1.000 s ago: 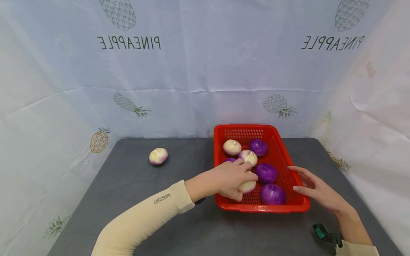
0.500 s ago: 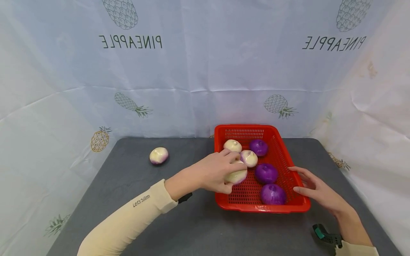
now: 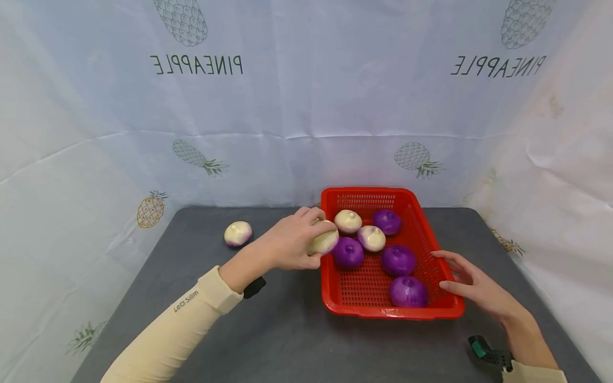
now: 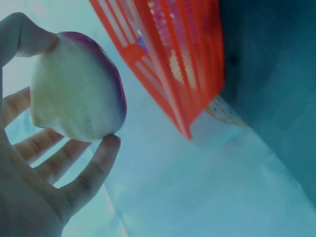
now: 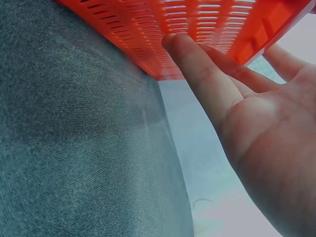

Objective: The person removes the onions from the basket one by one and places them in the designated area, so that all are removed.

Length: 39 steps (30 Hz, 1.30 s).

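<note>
My left hand (image 3: 291,242) holds a white-and-purple turnip (image 3: 323,240) just above the left rim of the red basket (image 3: 392,314). In the left wrist view, thumb and fingertips grip the turnip (image 4: 79,89) around its sides, with the palm apart from it. Inside the basket lie purple onions, among them one near the left wall (image 3: 348,252), and two more white-and-purple turnips, one (image 3: 371,238) near the middle. My right hand (image 3: 471,279) rests against the basket's right side, its fingers fairly straight and touching the red wall in the right wrist view.
Another white-and-purple turnip (image 3: 238,233) lies on the dark grey table (image 3: 287,340), left of the basket. A pale curtain printed with pineapples (image 3: 306,96) hangs behind the table and along both sides.
My left hand has lifted the turnip out of the basket and carried it left to the rim, uncovering the purple onion at the left wall. The right hand stays in place.
</note>
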Each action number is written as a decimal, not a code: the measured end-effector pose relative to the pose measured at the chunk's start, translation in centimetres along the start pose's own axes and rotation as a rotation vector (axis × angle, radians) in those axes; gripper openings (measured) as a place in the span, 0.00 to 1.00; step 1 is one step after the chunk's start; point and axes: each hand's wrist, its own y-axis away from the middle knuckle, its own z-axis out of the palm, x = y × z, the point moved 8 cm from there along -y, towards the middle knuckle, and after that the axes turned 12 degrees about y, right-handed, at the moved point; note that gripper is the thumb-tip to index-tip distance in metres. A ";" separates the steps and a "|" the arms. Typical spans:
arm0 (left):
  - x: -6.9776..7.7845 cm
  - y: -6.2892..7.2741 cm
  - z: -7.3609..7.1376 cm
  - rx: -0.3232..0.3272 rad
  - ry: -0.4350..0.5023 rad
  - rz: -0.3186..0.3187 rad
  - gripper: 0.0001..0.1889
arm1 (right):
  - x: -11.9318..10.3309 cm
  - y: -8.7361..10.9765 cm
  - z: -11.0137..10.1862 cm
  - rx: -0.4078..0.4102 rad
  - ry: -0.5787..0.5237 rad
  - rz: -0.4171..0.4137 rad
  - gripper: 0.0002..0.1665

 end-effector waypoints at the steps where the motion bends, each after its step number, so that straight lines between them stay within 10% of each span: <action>1: -0.5 0.2 -0.2 0.005 -0.002 -0.022 0.27 | 0.0 0.0 0.0 0.001 0.000 0.001 0.37; 13: -7.9 1.8 0.1 0.001 0.006 -0.280 0.31 | -1.0 -0.2 0.1 0.006 -0.021 -0.024 0.36; 39: -14.6 4.5 3.1 -0.090 -0.044 -0.443 0.33 | -0.9 0.0 0.4 0.004 -0.022 -0.031 0.37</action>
